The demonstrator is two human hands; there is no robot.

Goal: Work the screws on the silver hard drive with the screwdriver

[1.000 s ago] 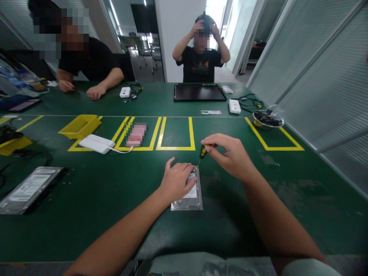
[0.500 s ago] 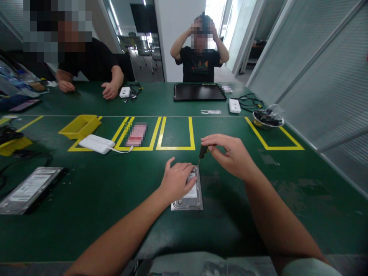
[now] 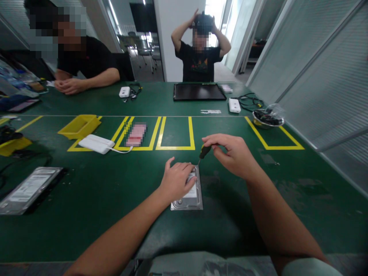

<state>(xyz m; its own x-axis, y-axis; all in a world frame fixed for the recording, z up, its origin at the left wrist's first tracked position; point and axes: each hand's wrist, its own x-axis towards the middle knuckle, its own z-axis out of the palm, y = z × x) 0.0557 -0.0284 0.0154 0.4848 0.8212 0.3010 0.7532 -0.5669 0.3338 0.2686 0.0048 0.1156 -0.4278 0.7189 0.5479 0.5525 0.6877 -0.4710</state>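
A silver hard drive (image 3: 193, 200) lies label side up on the green table in front of me. My left hand (image 3: 177, 179) rests over its upper left part, fingers stretched out and thumb on the label, covering much of it. At the drive's far right corner, a screwdriver (image 3: 204, 152) with a dark and yellow handle leans with its thin tip down at the edge. The fingers of my right hand (image 3: 231, 155) are closed around the top of that handle. Whether the tip sits in a screw is too small to tell.
Another hard drive (image 3: 30, 188) lies at the left. Beyond are a white power bank (image 3: 96, 143), a blurred phone, a yellow tray (image 3: 79, 127) and yellow tape outlines. A metal bowl (image 3: 268, 119) stands at the right. Two people sit across, near a dark screen panel (image 3: 199, 92).
The screwdriver handle now tilts more to the right, and the fingers of my right hand have shifted slightly on it. My left hand and the drive have stayed put. The person at left brought their hands together.
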